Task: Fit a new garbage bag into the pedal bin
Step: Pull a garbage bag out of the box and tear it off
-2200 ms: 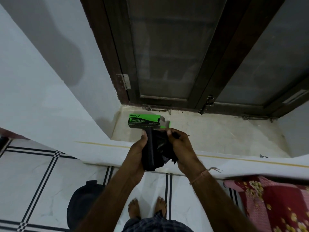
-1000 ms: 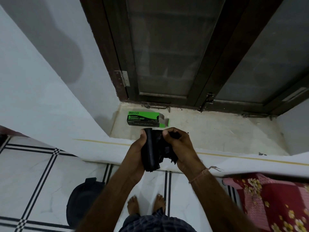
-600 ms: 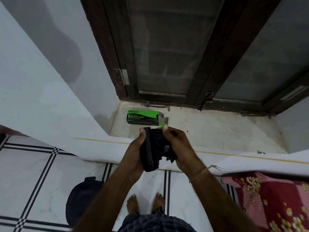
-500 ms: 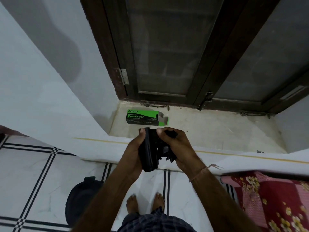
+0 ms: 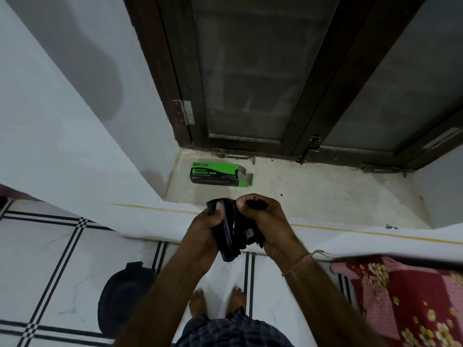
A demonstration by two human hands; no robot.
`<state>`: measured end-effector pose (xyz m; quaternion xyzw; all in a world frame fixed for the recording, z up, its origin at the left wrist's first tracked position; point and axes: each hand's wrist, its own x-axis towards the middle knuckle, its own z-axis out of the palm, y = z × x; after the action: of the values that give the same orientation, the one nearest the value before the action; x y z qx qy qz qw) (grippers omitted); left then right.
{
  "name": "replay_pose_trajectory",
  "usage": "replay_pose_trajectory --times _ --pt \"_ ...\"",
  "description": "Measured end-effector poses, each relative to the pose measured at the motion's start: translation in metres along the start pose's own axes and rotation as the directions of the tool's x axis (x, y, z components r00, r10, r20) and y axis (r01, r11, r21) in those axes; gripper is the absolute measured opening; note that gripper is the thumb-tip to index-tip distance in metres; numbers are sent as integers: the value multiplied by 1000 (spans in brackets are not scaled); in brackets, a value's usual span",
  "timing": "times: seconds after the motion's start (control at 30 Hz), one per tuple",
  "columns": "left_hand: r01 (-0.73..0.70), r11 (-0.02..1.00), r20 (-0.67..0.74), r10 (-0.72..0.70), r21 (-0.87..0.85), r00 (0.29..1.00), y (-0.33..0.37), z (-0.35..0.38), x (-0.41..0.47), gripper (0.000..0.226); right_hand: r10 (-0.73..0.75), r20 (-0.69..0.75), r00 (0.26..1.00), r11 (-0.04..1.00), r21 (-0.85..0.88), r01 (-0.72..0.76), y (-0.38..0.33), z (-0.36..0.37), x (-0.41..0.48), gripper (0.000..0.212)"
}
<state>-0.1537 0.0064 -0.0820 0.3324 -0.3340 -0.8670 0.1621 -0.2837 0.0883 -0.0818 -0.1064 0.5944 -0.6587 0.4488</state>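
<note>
A folded black garbage bag hangs between both hands in the middle of the view, above the ledge's edge. My left hand pinches its left top corner with the thumb on top. My right hand grips a bunched part of the bag's top at the fingertips. The black pedal bin stands on the floor at the lower left, lid shut, beside my left forearm. A green and black garbage bag box lies on the stone sill beyond my hands, its right flap open.
A dark wooden window frame rises behind the sill. White walls close in on the left. A red floral cloth lies at the lower right. My bare feet stand on white tiles with black lines.
Both hands have worked at the bag's top edge: the right fingers now bunch a part of it, and the left thumb has pulled a corner away to the left.
</note>
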Motion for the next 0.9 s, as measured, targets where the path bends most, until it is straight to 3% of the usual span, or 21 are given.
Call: replay_pose_trajectory --times 0.27,0.4,0.53,0.67,0.83,0.9 --pt "-26 980 -30 20 -195 999 -10 1 9 21 1 -36 999 998 55 1 8 8 -1 20" --pt "-89 982 -71 78 -169 994 -9 -6 16 23 64 -10 998 991 120 -63 9 6 -2 25" --pt "-165 985 -133 169 46 977 -2 2 8 17 -53 130 990 990 -124 69 2 -1 -8 20" --pt "-211 963 -130 235 170 963 8 2 3 18 -103 220 970 920 -348 177 -10 -9 -3 20" --pt "-211 948 -121 245 240 962 7 3 -1 17 -66 284 957 745 -624 236 -15 -15 4 21" --pt "-165 972 -138 188 165 972 8 5 0 19 -49 302 952 783 -580 225 -15 -15 2 23"
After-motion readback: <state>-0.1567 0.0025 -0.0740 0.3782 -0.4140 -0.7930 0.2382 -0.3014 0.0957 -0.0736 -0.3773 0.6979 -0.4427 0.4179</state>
